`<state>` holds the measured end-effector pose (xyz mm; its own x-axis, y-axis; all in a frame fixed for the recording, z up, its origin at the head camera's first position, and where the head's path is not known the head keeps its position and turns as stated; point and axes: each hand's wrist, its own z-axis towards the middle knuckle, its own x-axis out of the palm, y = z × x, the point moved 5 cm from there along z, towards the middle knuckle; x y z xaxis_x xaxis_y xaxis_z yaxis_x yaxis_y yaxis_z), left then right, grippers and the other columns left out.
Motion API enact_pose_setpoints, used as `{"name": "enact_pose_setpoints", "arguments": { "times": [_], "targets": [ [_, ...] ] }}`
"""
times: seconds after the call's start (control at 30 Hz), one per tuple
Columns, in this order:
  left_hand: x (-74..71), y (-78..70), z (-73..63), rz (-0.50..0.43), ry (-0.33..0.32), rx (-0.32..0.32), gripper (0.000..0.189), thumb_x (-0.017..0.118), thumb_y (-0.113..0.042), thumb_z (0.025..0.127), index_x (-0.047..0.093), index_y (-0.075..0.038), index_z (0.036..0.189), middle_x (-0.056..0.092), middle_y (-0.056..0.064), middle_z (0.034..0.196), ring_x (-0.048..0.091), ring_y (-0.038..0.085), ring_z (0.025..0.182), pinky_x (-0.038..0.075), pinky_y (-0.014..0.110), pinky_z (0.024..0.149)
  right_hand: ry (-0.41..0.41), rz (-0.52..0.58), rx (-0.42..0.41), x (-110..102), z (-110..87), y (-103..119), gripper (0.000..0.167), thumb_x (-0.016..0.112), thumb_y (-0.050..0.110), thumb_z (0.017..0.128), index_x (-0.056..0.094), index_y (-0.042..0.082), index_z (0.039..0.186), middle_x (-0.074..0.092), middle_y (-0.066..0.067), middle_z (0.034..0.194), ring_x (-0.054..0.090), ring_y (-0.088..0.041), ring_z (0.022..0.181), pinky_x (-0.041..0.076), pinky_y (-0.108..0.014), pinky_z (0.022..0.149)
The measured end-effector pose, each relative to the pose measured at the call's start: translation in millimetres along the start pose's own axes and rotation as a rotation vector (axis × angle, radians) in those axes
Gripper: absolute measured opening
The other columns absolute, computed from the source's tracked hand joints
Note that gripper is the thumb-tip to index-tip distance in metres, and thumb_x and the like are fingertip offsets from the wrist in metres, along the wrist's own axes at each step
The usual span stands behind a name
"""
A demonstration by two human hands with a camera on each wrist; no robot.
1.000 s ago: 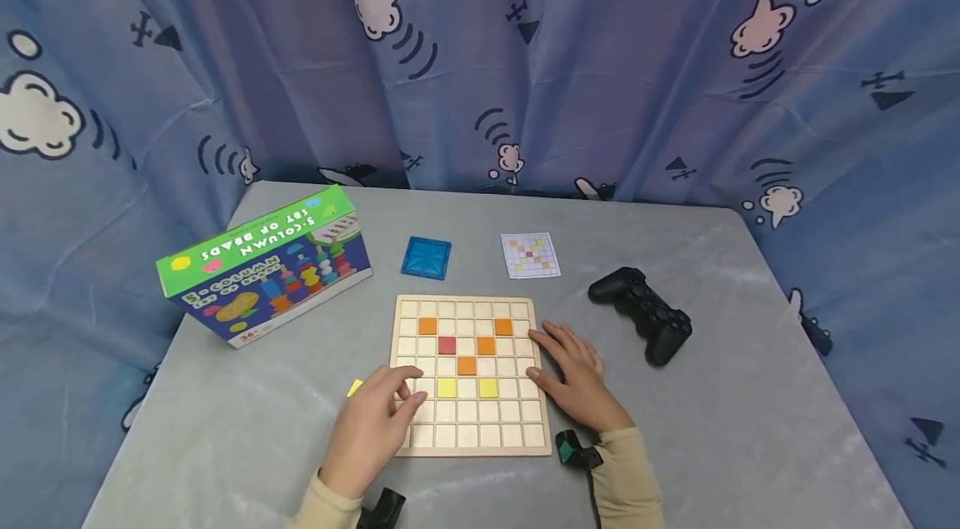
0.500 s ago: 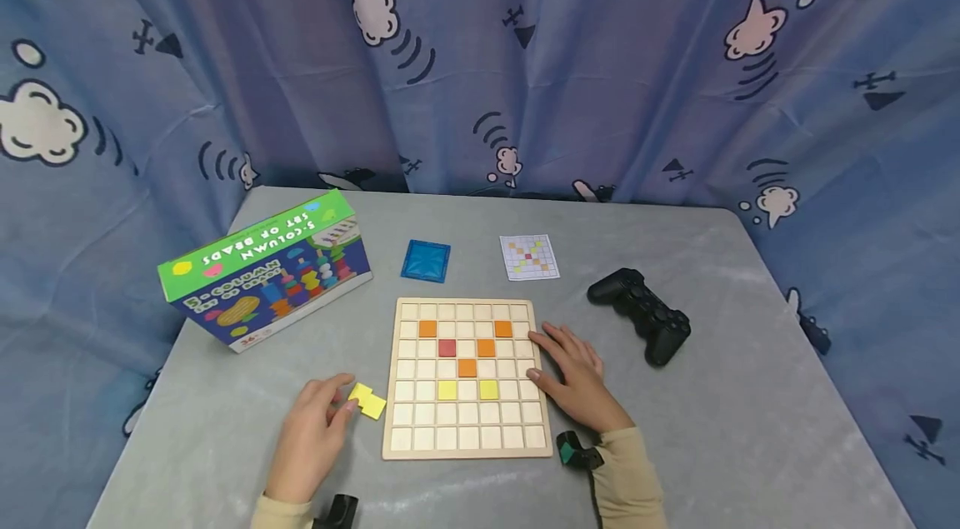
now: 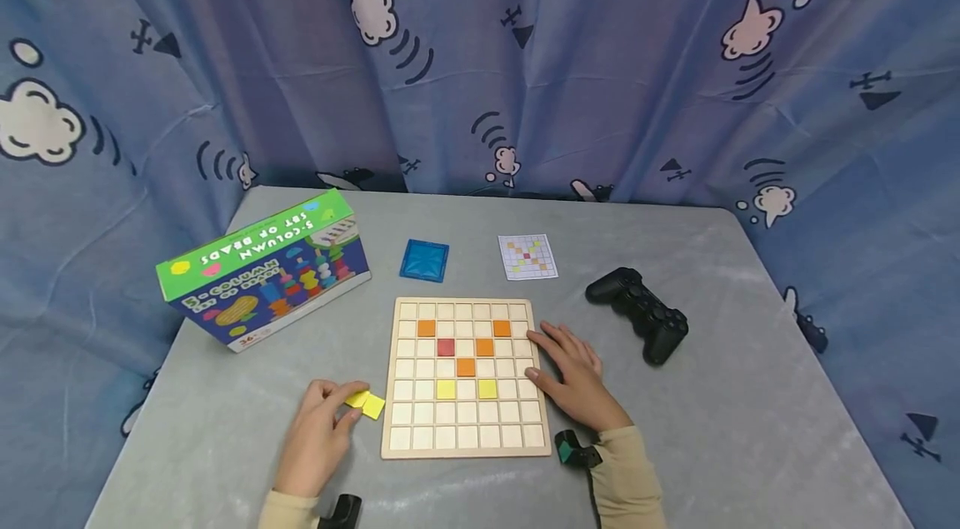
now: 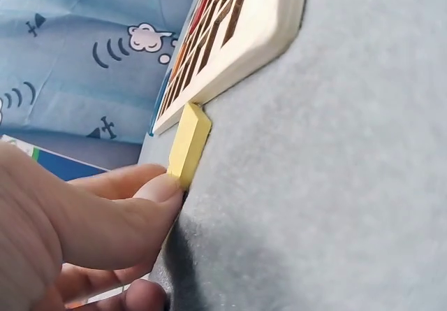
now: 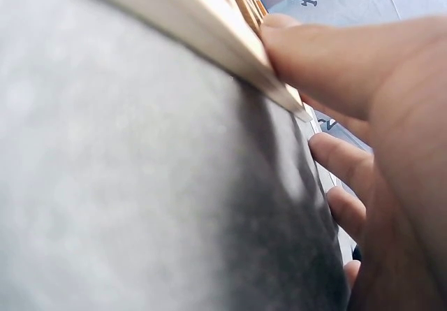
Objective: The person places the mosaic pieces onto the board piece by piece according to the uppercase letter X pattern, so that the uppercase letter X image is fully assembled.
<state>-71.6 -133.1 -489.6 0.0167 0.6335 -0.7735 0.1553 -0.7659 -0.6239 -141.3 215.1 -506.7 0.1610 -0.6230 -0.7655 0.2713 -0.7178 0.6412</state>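
Observation:
Beside the left edge of a wooden grid board [image 3: 408, 458] lie two yellow square tiles [image 3: 372, 406], close together on the table. My left hand [image 3: 313, 439] has its thumb and index finger on the tile farther from the board, pinching it, and they partly cover it. In the left wrist view the other yellow tile [image 4: 188, 140] sticks out past the fingertips toward the board. My right hand [image 3: 576, 383] rests on the board's right edge with thumb and index finger on the rim and fingers loosely extended. Orange, red and yellow tiles [image 3: 466, 367] sit in some cells.
Behind the board lie a blue square tray-like piece [image 3: 424, 261] and a printed pattern card [image 3: 528, 257]. A bead-set box [image 3: 273, 279] stands at the back left. A black game controller [image 3: 637, 314] lies to the right of the board.
My left hand has moved left off the board to the loose yellow tiles, and its thumb and index finger have closed on one. My right hand has stayed on the board's edge.

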Motion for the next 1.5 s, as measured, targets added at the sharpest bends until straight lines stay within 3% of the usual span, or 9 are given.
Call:
{"name": "enact_pose_setpoints", "arguments": {
  "times": [0.37,0.53,0.67,0.77,0.9,1.07,1.23,1.5],
  "targets": [
    [-0.3,4.0,0.5,-0.016,-0.027,-0.037,0.027,0.075,-0.003,0.080,0.064,-0.005,0.105,0.052,0.010,0.103,0.043,0.015,0.067,0.037,0.027,0.060,0.017,0.019,0.024,0,-0.4,0,0.058,0.064,0.035,0.091,0.043,0.022,0.144,0.029,-0.011,0.154,0.015,-0.037,0.144,0.001,-0.063,0.106],
    [-4.3,0.5,-0.9,-0.022,-0.055,0.009,0.023,0.073,0.003,0.080,0.060,-0.004,0.098,0.056,0.008,0.095,0.047,0.016,0.072,0.041,0.030,0.064,0.026,0.020,0.027,0,-0.4,-1,0.058,0.063,0.037,0.092,0.042,0.024,0.145,0.028,-0.009,0.155,0.014,-0.036,0.145,0.001,-0.062,0.107],
    [-7.3,-3.8,-3.5,-0.022,-0.097,0.068,0.024,0.068,0.008,0.082,0.066,-0.009,0.097,0.060,0.004,0.092,0.055,0.016,0.078,0.048,0.034,0.070,0.022,0.021,0.025,0,-0.2,-1,0.058,0.063,0.036,0.092,0.043,0.023,0.144,0.029,-0.010,0.155,0.014,-0.036,0.144,0.001,-0.063,0.107],
    [-8.5,-8.0,-4.6,-0.044,-0.116,0.079,0.026,0.066,0.008,0.083,0.070,-0.012,0.100,0.061,0.003,0.095,0.058,0.014,0.079,0.050,0.032,0.069,0.021,0.017,0.022,0,-0.1,-1,0.058,0.063,0.036,0.092,0.043,0.023,0.144,0.029,-0.010,0.155,0.014,-0.037,0.144,0.001,-0.063,0.106],
    [-6.8,-15.8,-3.2,-0.153,-0.072,0.052,0.026,0.067,0.007,0.084,0.069,-0.009,0.105,0.060,0.004,0.099,0.057,0.010,0.073,0.050,0.022,0.062,0.023,0.013,0.019,0,0.2,-1,0.059,0.064,0.036,0.092,0.042,0.023,0.145,0.028,-0.010,0.155,0.014,-0.037,0.144,0.001,-0.063,0.106],
    [1.3,-28.5,-3.1,-0.283,0.034,0.087,0.031,0.069,0.004,0.083,0.067,-0.011,0.111,0.060,0.001,0.098,0.057,0.008,0.070,0.051,0.020,0.060,0.019,0.011,0.011,0,0.7,-2,0.059,0.064,0.034,0.091,0.043,0.023,0.145,0.028,-0.010,0.155,0.014,-0.038,0.144,0.001,-0.063,0.106],
    [12.1,-40.6,-5.5,-0.243,0.082,0.175,0.031,0.075,-0.005,0.080,0.068,-0.015,0.108,0.057,-0.007,0.087,0.048,0.004,0.061,0.043,0.021,0.056,0.011,0.013,0.000,0,0.5,-1,0.058,0.065,0.034,0.091,0.043,0.022,0.144,0.029,-0.010,0.154,0.015,-0.038,0.144,0.001,-0.064,0.105],
    [24.7,-49.7,-6.3,-0.220,0.058,0.258,0.033,0.080,-0.006,0.075,0.066,-0.018,0.103,0.057,-0.010,0.088,0.044,0.002,0.061,0.041,0.020,0.058,0.015,0.013,0.003,0,0.7,-1,0.059,0.065,0.032,0.091,0.043,0.021,0.144,0.029,-0.012,0.154,0.014,-0.039,0.144,0.001,-0.064,0.106]
  ]
}}
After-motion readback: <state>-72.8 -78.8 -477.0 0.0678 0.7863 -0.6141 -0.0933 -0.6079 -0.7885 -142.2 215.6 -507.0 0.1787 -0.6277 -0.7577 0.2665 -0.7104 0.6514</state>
